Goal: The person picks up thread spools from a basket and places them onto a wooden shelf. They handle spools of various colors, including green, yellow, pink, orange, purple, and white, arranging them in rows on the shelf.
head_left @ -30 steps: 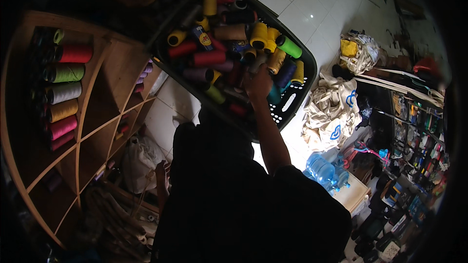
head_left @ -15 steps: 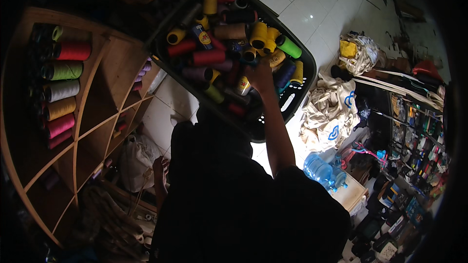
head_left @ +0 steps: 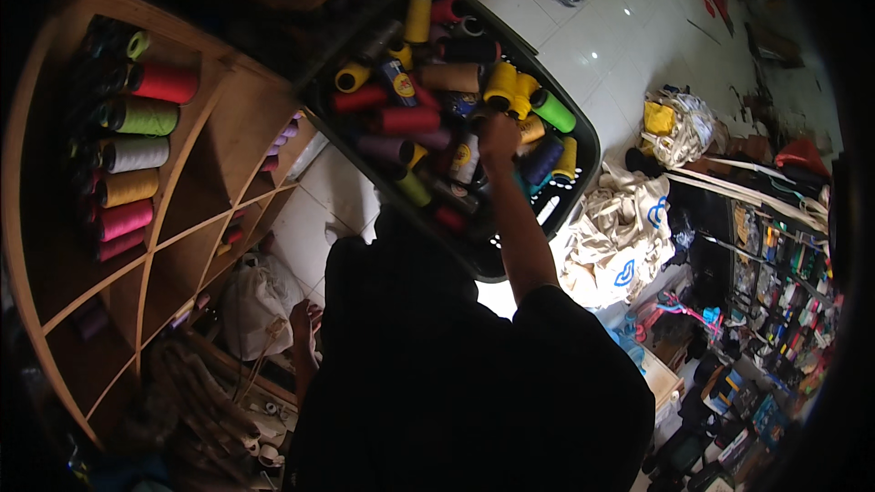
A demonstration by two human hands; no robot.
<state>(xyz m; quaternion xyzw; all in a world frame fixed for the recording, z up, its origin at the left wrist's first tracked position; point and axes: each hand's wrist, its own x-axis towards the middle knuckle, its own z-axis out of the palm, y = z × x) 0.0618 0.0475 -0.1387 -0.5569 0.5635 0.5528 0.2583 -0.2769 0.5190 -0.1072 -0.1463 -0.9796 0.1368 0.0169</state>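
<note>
A dark basket [head_left: 588, 118] full of thread spools stands ahead of me. My right hand [head_left: 499, 141] reaches in among the spools, its back toward me and the fingers curled down; what they hold, if anything, is hidden. Near it lie a yellow spool [head_left: 500, 85], a white-and-yellow spool [head_left: 464, 159], a dark blue spool [head_left: 543, 159] and a bright green spool [head_left: 553, 111]. Further left in the basket are a red spool [head_left: 407, 119] and a tan spool [head_left: 450, 78]. Low at my left side hangs my left hand [head_left: 305, 321], fingers loosely apart and holding nothing visible.
On the left a wooden shelf [head_left: 193, 146] with square compartments holds a column of coloured spools [head_left: 137, 155]. A white sack [head_left: 260, 310] sits beside it. To the right, cream cloth bags [head_left: 611, 237] lie on the tiled floor [head_left: 583, 46], with cluttered racks [head_left: 784, 282] beyond.
My right hand has shifted slightly among the spools, toward the yellow ones. The whole view has tilted a little, and the blue water bottles are now mostly behind my shoulder.
</note>
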